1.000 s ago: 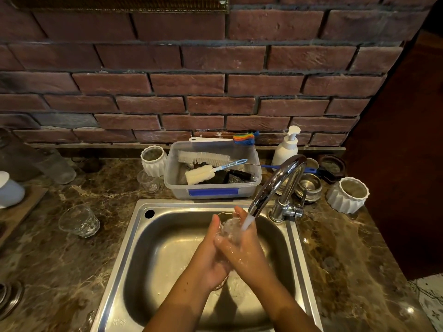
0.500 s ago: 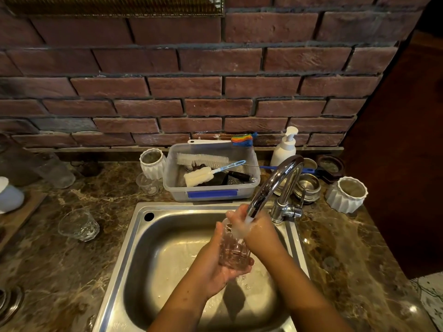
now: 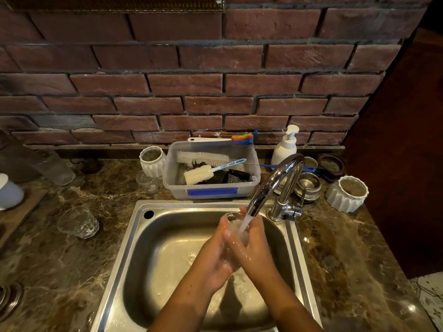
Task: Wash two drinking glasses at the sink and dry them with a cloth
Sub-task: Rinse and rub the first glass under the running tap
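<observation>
- over the steel sink (image 3: 134, 238), the left hand (image 3: 213, 257) and right hand (image 3: 254, 248) wrap a clear glass (image 3: 233, 222), fingers curled against its sides, its rim under the faucet (image 3: 271, 185) stream.
- a second glass (image 3: 78, 222) stands on the counter left of the sink.
- two white ribbed pots sit behind the sink.

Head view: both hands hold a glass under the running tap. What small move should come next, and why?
Probably turn the glass a little in the stream so the water reaches the rest of its wall. Both the left hand and the right hand wrap it, wet, with the water from the tap falling in at its rim. The second glass waits on the counter.
</observation>
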A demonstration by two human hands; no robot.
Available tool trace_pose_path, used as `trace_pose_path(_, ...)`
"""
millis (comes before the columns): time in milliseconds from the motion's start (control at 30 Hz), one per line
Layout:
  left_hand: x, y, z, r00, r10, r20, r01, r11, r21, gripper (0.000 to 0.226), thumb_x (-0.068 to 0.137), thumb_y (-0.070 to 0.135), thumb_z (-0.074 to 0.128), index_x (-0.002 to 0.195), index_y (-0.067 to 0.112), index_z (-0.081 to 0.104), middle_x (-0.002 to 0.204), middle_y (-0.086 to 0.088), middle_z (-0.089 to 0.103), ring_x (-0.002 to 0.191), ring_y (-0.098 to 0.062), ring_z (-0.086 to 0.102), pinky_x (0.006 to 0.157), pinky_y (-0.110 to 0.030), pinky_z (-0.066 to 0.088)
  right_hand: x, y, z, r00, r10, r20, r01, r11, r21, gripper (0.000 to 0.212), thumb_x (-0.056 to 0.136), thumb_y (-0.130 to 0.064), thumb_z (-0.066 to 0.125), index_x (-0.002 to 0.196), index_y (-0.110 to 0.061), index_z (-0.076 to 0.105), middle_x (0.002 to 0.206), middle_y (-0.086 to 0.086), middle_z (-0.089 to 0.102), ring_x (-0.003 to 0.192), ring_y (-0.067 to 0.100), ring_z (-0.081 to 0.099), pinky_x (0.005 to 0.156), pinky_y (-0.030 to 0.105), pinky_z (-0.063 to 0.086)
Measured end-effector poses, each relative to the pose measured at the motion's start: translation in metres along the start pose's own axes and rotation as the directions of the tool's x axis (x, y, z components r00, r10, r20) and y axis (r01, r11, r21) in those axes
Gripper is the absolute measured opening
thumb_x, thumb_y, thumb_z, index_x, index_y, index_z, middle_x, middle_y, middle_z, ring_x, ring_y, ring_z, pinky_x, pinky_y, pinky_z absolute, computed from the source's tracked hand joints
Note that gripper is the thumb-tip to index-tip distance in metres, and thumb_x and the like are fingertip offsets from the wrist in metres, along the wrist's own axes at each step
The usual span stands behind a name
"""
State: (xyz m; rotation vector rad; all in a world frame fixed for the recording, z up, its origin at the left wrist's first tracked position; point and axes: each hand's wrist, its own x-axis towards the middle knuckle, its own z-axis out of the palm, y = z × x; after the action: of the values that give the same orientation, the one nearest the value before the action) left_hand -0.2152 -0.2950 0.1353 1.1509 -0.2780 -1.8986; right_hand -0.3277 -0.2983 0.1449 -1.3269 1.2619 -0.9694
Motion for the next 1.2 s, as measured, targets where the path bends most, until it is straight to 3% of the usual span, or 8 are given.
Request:
trace_pose_path(100, 0.000, -0.001, -0.001, 0.999, 0.001, -0.041, -0.004, 0.998, -0.069, 0.050, 0.093, 0.052, 0.056, 0.106, 0.010, 0.079, 0.115, -0.020, 0.074, 0.107, -0.031, 0.073, 0.093, -0.047, 0.057, 0.003, -0.006, -0.009, 0.991, 0.036, 0.126, -0.010, 0.980, -0.201, 0.084, 0.068, -0.068, 0.069, 0.139, -0.040, 0.035, 0.137, -0.009, 0.047, 0.124, 0.004, 0.053, 0.099, 0.032, 0.052)
trace_pose_path(300, 0.000, 0.003, -0.004, 1.000, 0.019, -0.002, -0.019, 0.991, -0.132, 0.045, 0.093, 0.048, 0.057, 0.096, 0.010, 0.082, 0.114, -0.021, 0.074, 0.100, -0.032, 0.075, 0.076, -0.046, 0.063, 0.019, -0.018, -0.011, 0.999, -0.019, 0.039, 0.026, 0.981, -0.195, 0.052, 0.077, -0.062, 0.070, 0.089, -0.012, 0.066, 0.079, 0.003, 0.069, 0.079, 0.018, 0.071, 0.077, 0.045, 0.060)
trace_pose_path(400, -0.005, 0.003, -0.003, 1.000, 0.003, 0.022, 0.000, 0.991, -0.131, 0.047, 0.096, 0.049, 0.050, 0.109, 0.014, 0.079, 0.122, -0.019, 0.072, 0.104, -0.028, 0.074, 0.086, -0.041, 0.060, 0.031, -0.021, -0.010, 0.992, 0.123, 0.006, -0.122, 0.988, -0.100, 0.027, 0.084, -0.045, 0.073, 0.083, -0.018, 0.069, 0.074, -0.002, 0.072, 0.073, 0.007, 0.072, 0.074, 0.034, 0.059)
trace_pose_path(567, -0.005, -0.004, -0.004, 0.999, -0.017, 0.046, 0.025, 0.983, -0.181, 0.053, 0.098, 0.052, 0.048, 0.107, 0.009, 0.079, 0.113, -0.023, 0.073, 0.080, -0.028, 0.074, 0.067, -0.036, 0.060, 0.049, -0.020, -0.011, 0.975, 0.219, -0.037, -0.218, 0.976, 0.016, 0.026, 0.091, -0.037, 0.070, 0.070, -0.024, 0.062, 0.058, -0.009, 0.063, 0.063, 0.000, 0.062, 0.062, 0.026, 0.044)
trace_pose_path(800, -0.008, -0.001, 0.000, 0.997, -0.083, 0.000, 0.080, 0.971, -0.226, 0.057, 0.102, 0.050, 0.044, 0.135, 0.007, 0.059, 0.132, -0.029, 0.063, 0.117, -0.041, 0.066, 0.107, -0.054, 0.046, 0.049, -0.015, -0.008, 0.959, 0.220, -0.177, -0.172, 0.953, 0.250, 0.027, 0.091, -0.018, 0.062, 0.072, -0.032, 0.075, 0.074, -0.008, 0.074, 0.083, 0.017, 0.070, 0.073, 0.029, 0.053)
trace_pose_path(1000, -0.008, 0.005, 0.010, 0.996, 0.051, -0.066, -0.035, 0.973, 0.227, 0.055, 0.089, 0.069, 0.046, 0.123, 0.030, 0.063, 0.113, -0.011, 0.075, 0.097, -0.030, 0.075, 0.072, -0.041, 0.060, 0.038, -0.009, -0.009, 0.919, 0.367, -0.144, -0.326, 0.912, 0.248, 0.031, 0.101, -0.013, 0.045, 0.082, -0.027, 0.065, 0.089, 0.003, 0.071, 0.097, 0.031, 0.068, 0.070, 0.033, 0.051)
trace_pose_path(1100, -0.011, 0.004, 0.022, 0.974, 0.223, -0.051, -0.184, 0.896, 0.404, 0.042, 0.078, 0.069, 0.063, 0.114, 0.050, 0.054, 0.111, 0.006, 0.067, 0.092, -0.017, 0.071, 0.064, -0.031, 0.061, 0.029, -0.013, -0.003, 0.848, 0.519, -0.108, -0.396, 0.756, 0.521, 0.028, 0.103, -0.041, 0.044, 0.092, -0.024, 0.063, 0.100, 0.008, 0.070, 0.110, 0.034, 0.064, 0.074, 0.041, 0.052)
trace_pose_path(1200, -0.006, -0.001, 0.029, 0.905, 0.401, -0.141, -0.233, 0.747, 0.623, 0.030, 0.088, 0.060, 0.063, 0.114, 0.051, 0.052, 0.115, 0.016, 0.061, 0.102, -0.008, 0.064, 0.071, -0.025, 0.058, 0.014, -0.010, 0.009, 0.783, 0.622, 0.004, -0.487, 0.608, 0.627, 0.062, 0.082, -0.075, 0.046, 0.109, -0.022, 0.065, 0.110, 0.014, 0.071, 0.110, 0.035, 0.065, 0.089, 0.048, 0.054)
